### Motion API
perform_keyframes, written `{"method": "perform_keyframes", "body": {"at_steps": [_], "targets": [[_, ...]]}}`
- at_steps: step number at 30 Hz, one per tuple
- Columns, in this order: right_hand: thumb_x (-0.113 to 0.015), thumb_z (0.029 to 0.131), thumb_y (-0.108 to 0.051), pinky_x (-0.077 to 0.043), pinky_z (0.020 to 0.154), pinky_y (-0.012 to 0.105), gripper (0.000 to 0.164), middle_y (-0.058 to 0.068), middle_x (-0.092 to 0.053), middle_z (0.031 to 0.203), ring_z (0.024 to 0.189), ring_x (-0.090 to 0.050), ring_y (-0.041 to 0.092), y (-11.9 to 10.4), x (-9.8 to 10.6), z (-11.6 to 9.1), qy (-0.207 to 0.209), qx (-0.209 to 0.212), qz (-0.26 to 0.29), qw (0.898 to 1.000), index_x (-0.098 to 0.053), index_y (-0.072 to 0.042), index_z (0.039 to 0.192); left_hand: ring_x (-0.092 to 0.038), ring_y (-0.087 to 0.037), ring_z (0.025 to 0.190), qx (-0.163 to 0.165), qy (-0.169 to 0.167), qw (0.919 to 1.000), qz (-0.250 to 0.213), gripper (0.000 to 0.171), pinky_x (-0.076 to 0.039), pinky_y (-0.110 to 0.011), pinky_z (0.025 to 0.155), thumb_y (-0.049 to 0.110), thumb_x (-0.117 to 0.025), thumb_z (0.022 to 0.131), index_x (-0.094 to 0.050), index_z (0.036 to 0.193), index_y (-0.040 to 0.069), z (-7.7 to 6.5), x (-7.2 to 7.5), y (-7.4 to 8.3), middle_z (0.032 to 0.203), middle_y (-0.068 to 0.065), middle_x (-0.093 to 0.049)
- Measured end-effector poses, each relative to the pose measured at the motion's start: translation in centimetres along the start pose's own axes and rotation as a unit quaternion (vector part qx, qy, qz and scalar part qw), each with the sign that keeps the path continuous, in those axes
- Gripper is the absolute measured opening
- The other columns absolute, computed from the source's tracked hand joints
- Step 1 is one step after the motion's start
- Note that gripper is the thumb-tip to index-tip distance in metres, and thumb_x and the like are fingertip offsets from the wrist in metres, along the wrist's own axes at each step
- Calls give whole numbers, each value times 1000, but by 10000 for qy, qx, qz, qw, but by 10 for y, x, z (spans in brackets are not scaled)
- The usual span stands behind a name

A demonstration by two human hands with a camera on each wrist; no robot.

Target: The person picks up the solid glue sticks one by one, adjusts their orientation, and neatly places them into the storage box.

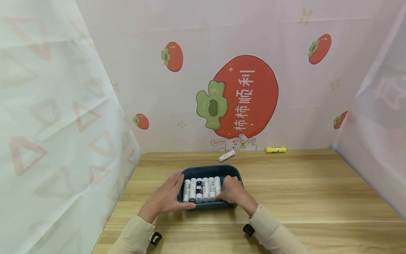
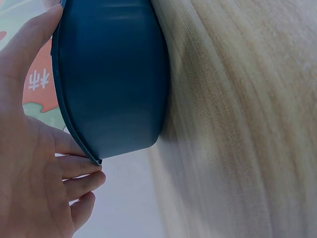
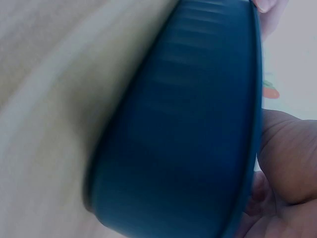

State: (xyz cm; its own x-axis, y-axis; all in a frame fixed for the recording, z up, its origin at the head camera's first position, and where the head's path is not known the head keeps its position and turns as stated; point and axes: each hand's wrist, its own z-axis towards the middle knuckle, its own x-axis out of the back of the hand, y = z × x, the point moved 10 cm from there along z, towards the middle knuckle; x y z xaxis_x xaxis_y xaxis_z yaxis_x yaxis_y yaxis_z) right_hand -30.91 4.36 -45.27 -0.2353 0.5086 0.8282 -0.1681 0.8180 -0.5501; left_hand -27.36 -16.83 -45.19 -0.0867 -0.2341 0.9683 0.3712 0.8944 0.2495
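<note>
A dark blue rectangular bin (image 1: 207, 171) stands on the table with several white capped glue sticks (image 1: 205, 189) side by side in it; one has a dark blue label (image 1: 199, 187). My left hand (image 1: 168, 195) spans the bin's near left corner, thumb along the near rim and fingers fairly straight at the left end. In the left wrist view the fingertips (image 2: 84, 186) show right at the rim's corner. My right hand (image 1: 234, 190) reaches over the right end, fingers bent down inside, thumb beside the rightmost stick. I cannot tell whether it holds anything.
Behind the bin a white glue stick (image 1: 226, 156) lies aslant on the wooden table (image 1: 301, 197). Farther right, a yellow stick (image 1: 275, 150) lies against the back wall sheet (image 1: 190, 91). A patterned sheet (image 1: 63, 106) hangs at the left, another at the right.
</note>
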Motion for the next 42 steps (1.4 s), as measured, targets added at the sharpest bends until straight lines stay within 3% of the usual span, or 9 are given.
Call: {"method": "perform_keyframes", "body": {"at_steps": [5,11,18,20,24,27,35,38,42], "targets": [[-86,88,-13,-32,45,21,40,-7,-39,45,43,-40,9,-7,24,-1,86,368,201,9991,-68,-1,54,-24,-41,163,-16,5,10000,5,128,-29,-55,131,85,-64,82,-27,164,-6,-1,1,1,176,-22,-19],[-83,92,-20,-42,50,22,23,0,-59,60,55,-54,14,0,63,8,551,181,376,9976,-80,-6,74,-24,-40,163,-4,-10,10000,50,128,-30,-55,131,86,-63,82,-27,164,-5,-1,1,0,176,-21,-19],[-82,92,-22,-36,49,23,26,-1,-53,59,54,-50,15,11,95,28,1098,277,685,9912,-76,-3,75,-24,-40,163,29,-39,10000,10,128,-30,-55,131,86,-63,82,-27,165,-4,-1,-1,-2,176,-20,-19],[-83,92,-22,-36,48,22,26,0,-57,62,54,-49,14,12,100,34,1237,363,713,9891,-76,-2,77,-24,-40,163,35,-27,10000,1,128,-30,-55,131,86,-63,82,-27,165,-4,-1,-1,-2,176,-20,-19],[-85,91,-22,-41,49,23,25,6,-71,73,58,-54,17,17,103,48,1467,422,727,9856,-78,1,84,-24,-39,163,25,-17,10000,13,128,-30,-56,131,87,-63,82,-27,165,-4,-1,0,-3,176,-20,-19],[-85,90,-22,-42,49,23,26,8,-72,74,59,-55,18,23,100,59,1530,396,654,9853,-77,1,80,-24,-40,163,5,-16,10000,17,128,-30,-56,131,87,-62,82,-27,165,-4,0,0,-2,176,-20,-18],[-84,90,-22,-34,45,23,36,0,-50,52,47,-45,15,33,84,92,1328,413,244,9900,-71,-2,63,-24,-39,163,16,-48,10000,-21,128,-30,-56,131,86,-63,81,-26,165,-3,0,0,-1,177,-20,-18],[-85,89,-24,-36,46,24,35,1,-47,54,49,-47,17,33,82,102,1251,313,126,9916,-69,-1,69,-25,-39,163,21,-43,10000,-11,128,-30,-55,131,86,-64,82,-26,165,-3,0,1,-1,177,-20,-18],[-86,89,-29,-42,54,26,35,6,-54,70,64,-55,22,35,78,113,1148,-11,7,9934,-69,1,89,-25,-39,163,36,-39,10000,40,128,-30,-55,131,87,-63,81,-27,165,-3,0,1,-1,176,-20,-19]]}}
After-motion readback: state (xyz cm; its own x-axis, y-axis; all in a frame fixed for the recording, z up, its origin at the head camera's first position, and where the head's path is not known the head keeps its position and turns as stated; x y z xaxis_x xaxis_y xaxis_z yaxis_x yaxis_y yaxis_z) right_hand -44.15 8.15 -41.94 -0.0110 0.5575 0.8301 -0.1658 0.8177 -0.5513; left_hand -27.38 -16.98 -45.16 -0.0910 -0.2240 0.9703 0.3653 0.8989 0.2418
